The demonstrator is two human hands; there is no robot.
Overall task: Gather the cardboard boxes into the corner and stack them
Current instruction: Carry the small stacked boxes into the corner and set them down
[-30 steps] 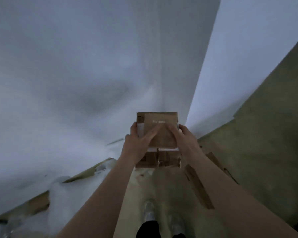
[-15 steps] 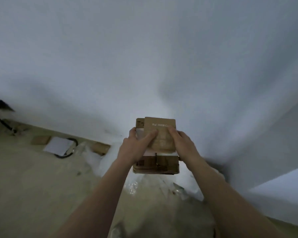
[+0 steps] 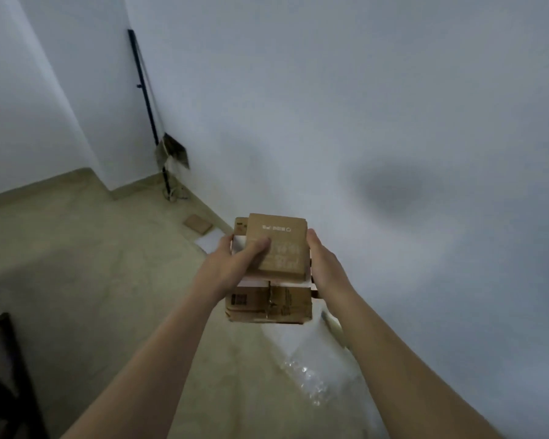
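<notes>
boxes carried in both hands beside the wall

a white wall [image 3: 393, 106] fills the upper and right part of the view, meeting a beige tiled floor [image 3: 76, 264] below. a black pole [image 3: 145, 90] leans in the far corner, with a small brown cardboard piece [image 3: 173, 150] by its lower end. bubble wrap [image 3: 311, 375] lies on the floor along the foot of the wall, under the forearms. farther back a flat cardboard piece [image 3: 198, 224] lies on the floor near the wall, just beside a white sheet [image 3: 210, 244].

a stack of small cardboard boxes is held in the air in front of the wall, well apart from the far corner. the bottom box [image 3: 268, 304] is the widest, with tape and a printed code on its near side. the top box [image 3: 278, 248] carries white print.

the left hand [image 3: 232, 269] has its grip closed on the stack's left side, thumb pressed on the top box's face. the right hand [image 3: 327, 267] grips the right side, fingers hidden behind the boxes.
</notes>
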